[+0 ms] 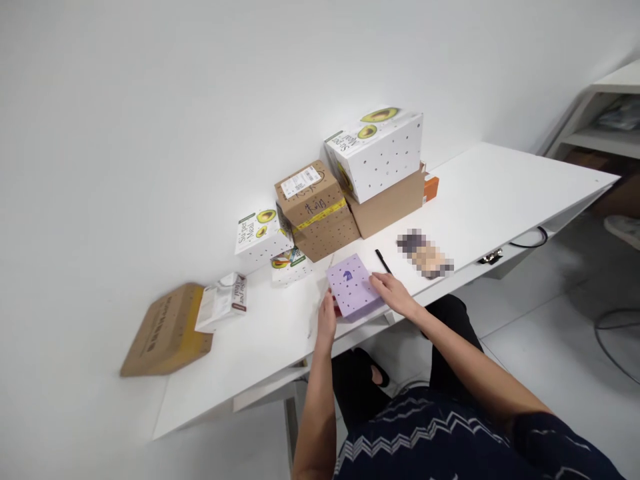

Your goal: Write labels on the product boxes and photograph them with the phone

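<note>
A small purple box (353, 291) with dark dots and a dark blue emblem on its top face sits between my two hands near the front edge of the white table (280, 327). My left hand (327, 316) grips its left side, with fingers partly hidden behind it. On the right side, my right hand (394, 293) holds the box by its edge. Something red (337, 306) shows between my left hand and the box; its kind is hidden. Just beyond my right hand lies a black pen (383, 261).
Cardboard boxes (320, 230) and white avocado-print boxes (385, 160) are stacked along the wall. To the left are a white paper bag (220, 307) and a flattened brown carton (165, 327). A blurred-out flat item (425, 254) lies right of the pen. An orange box (431, 189) stands farther back.
</note>
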The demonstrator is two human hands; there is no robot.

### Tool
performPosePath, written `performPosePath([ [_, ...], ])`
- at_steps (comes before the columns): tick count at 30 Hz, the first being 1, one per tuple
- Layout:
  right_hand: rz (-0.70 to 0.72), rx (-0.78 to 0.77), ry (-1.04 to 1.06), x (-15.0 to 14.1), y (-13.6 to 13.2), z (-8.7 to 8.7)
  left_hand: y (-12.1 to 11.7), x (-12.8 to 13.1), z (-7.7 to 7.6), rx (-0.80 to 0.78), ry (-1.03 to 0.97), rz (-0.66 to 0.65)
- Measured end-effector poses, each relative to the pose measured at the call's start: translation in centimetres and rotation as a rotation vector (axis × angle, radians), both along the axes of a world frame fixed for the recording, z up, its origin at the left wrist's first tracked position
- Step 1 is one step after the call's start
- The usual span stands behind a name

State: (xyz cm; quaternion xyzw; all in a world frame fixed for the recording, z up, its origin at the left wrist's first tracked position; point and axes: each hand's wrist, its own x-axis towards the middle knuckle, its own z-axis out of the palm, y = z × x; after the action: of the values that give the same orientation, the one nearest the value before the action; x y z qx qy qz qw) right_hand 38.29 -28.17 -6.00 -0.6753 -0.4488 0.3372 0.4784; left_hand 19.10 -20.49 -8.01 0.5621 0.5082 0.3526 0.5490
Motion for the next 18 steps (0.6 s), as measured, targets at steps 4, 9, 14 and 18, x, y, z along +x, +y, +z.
performPosePath([
  [4,0.075,0.029,0.073,0.0,1.8,0.0,0.4,0.7,0.7,0.131,-0.002,-0.039],
  [9,0.133,0.252,0.235,0.4,2.5,-0.5,-0.2,1.4,0.8,0.3,-0.103,-0.082],
  [14,0.149,0.297,0.351,0.3,1.4,-0.6,-1.9,1.4,0.3,0.329,-0.182,-0.062],
  [18,0.149,0.247,0.433,0.7,-0.4,-0.3,-3.2,1.0,0.7,0.265,-0.266,0.008],
])
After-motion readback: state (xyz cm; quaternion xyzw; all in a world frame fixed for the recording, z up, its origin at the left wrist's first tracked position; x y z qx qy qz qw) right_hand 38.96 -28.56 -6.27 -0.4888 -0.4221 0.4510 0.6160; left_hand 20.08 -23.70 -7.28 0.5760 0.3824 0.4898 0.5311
